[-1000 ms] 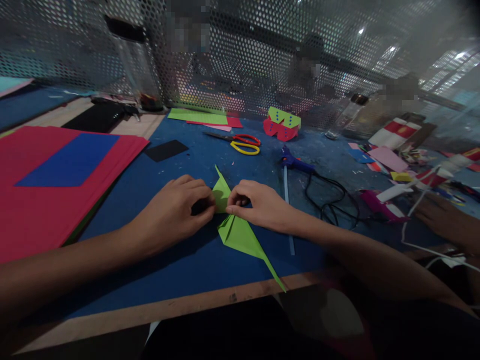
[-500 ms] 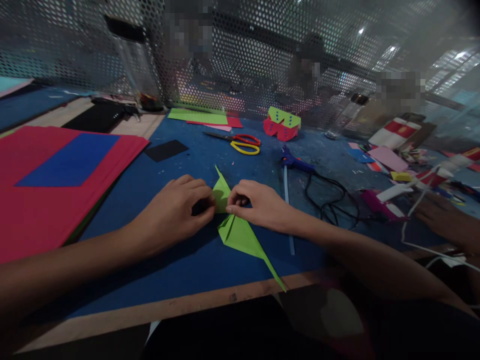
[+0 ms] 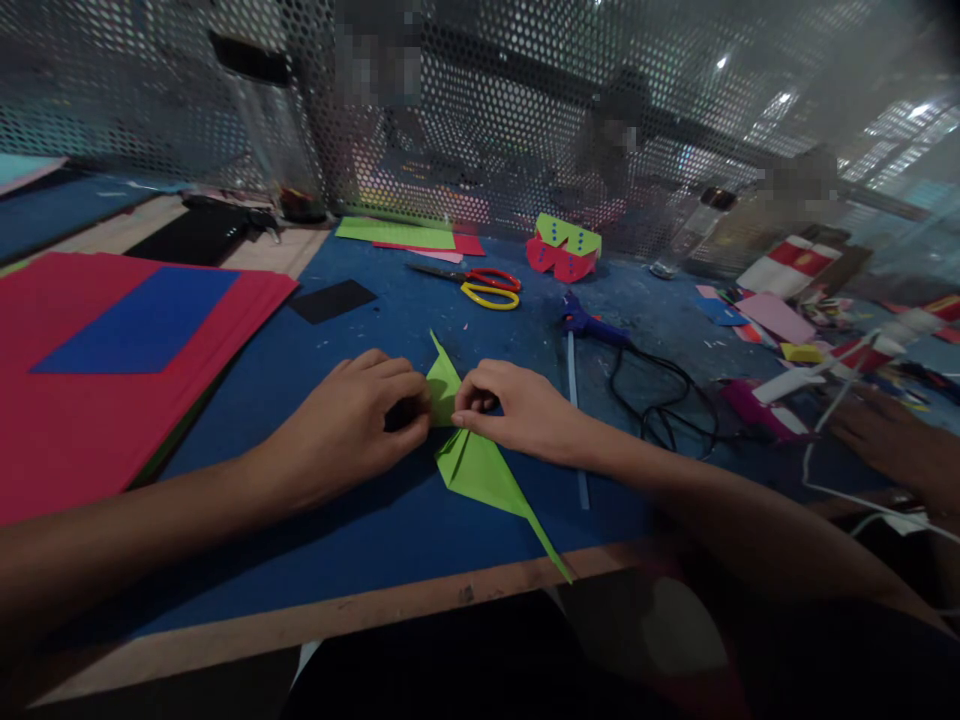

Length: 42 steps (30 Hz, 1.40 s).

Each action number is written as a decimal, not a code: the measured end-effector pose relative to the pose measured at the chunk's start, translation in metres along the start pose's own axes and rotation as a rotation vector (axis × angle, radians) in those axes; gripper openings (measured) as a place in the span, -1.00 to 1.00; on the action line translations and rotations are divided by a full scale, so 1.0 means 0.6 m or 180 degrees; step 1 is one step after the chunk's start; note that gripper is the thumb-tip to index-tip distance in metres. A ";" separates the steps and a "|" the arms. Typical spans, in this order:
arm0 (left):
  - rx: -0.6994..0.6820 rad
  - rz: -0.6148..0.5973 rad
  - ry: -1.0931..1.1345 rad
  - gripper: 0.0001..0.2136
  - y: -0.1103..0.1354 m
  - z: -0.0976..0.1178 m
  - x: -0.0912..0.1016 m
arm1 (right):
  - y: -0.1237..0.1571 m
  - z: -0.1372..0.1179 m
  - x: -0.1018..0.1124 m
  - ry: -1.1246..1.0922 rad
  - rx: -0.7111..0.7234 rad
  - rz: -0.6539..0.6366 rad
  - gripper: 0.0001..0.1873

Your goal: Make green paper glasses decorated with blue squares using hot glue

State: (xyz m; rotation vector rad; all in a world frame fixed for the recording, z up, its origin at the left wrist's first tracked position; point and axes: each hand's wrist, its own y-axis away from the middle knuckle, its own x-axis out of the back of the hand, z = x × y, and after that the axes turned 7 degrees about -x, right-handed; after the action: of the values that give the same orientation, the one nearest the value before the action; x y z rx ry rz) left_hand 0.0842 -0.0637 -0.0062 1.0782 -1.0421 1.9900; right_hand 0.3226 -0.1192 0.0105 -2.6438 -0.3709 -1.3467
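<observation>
A folded piece of green paper (image 3: 480,472) with long pointed tips lies on the blue table top (image 3: 360,520). My left hand (image 3: 349,425) pinches its middle from the left, fingers curled on the fold. From the right, my right hand (image 3: 517,410) presses and pinches the same fold with its fingertips. Both hands meet at the paper's centre.
A stack of red sheets with a blue sheet on it (image 3: 97,360) lies at the left. Scissors (image 3: 480,285), a blue glue gun (image 3: 589,325) with a black cord, a red-green paper craft (image 3: 564,248) and paper scraps lie beyond. Another person's hand (image 3: 892,440) rests at the right. A perforated metal screen (image 3: 487,100) stands behind.
</observation>
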 end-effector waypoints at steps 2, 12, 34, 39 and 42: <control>-0.0036 0.0014 -0.0008 -0.88 0.001 -0.001 -0.001 | 0.000 0.002 -0.001 -0.0017 0.0031 0.0015 -0.90; -0.0055 0.0028 -0.0037 -0.88 0.000 -0.003 -0.002 | -0.002 0.006 -0.004 -0.0009 0.0039 0.0037 -0.91; -0.0065 0.0033 -0.0145 -0.89 0.002 -0.002 -0.006 | -0.001 0.002 -0.001 0.0030 0.0000 0.0016 -0.91; -0.0102 0.0041 -0.0198 -0.95 0.004 0.000 -0.004 | -0.002 0.004 -0.001 0.0000 0.0068 0.0001 -0.92; -0.0189 0.0127 -0.0295 -0.96 0.005 0.002 -0.003 | -0.003 0.004 -0.002 0.0043 0.0010 0.0000 -0.94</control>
State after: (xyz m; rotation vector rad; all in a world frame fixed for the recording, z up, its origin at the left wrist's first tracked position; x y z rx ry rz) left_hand 0.0833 -0.0665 -0.0082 1.1352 -1.1722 1.9434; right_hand 0.3232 -0.1171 0.0080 -2.6308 -0.3708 -1.3620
